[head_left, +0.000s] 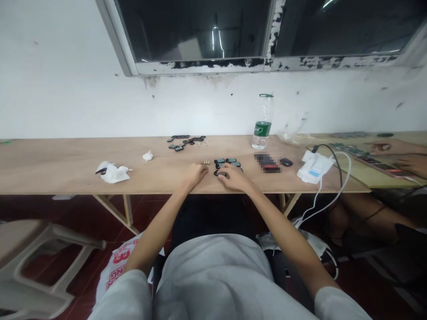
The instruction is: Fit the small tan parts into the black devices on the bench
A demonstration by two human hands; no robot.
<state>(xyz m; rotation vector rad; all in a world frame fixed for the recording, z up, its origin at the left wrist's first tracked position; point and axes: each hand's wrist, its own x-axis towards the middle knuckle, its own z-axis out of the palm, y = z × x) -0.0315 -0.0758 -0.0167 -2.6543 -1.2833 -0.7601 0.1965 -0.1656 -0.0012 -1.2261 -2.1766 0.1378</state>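
Both my hands rest on a long wooden table near its front edge. My left hand has its fingers curled, the tips pinched close to a few tiny pale parts. My right hand lies curled over a small dark part at the edge of a cluster of dark rectangular pieces. What each hand grips is too small to make out.
Further back lies another group of dark pieces. Crumpled tissues lie left, a water bottle stands right, then a dark object and a white charger with cables. Another person's hands work at the right. A plastic chair stands at lower left.
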